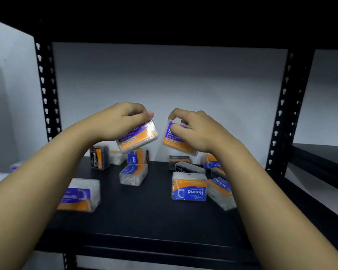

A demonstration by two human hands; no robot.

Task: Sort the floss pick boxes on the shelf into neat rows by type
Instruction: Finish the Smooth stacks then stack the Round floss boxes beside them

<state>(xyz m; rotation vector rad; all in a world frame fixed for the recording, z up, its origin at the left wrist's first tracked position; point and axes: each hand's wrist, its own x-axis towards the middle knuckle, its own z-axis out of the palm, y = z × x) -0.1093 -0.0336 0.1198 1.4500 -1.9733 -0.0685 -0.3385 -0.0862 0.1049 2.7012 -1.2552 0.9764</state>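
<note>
Two purple-and-orange floss pick boxes are held up above the black shelf (144,215), tilted, close together but apart. The left hand (118,121) grips the left box (140,136) from above, fingers curled round its top edge; the right hand (193,127) holds the right box (177,141), fingers curled over its top and face. Below, more boxes lie scattered on the shelf: a "Round" box (189,189) standing right of centre, another Round box (133,173) mid-shelf, a Charcoal box (99,157) upright at the back left, and a purple Smooth box (80,194) near the left forearm.
</note>
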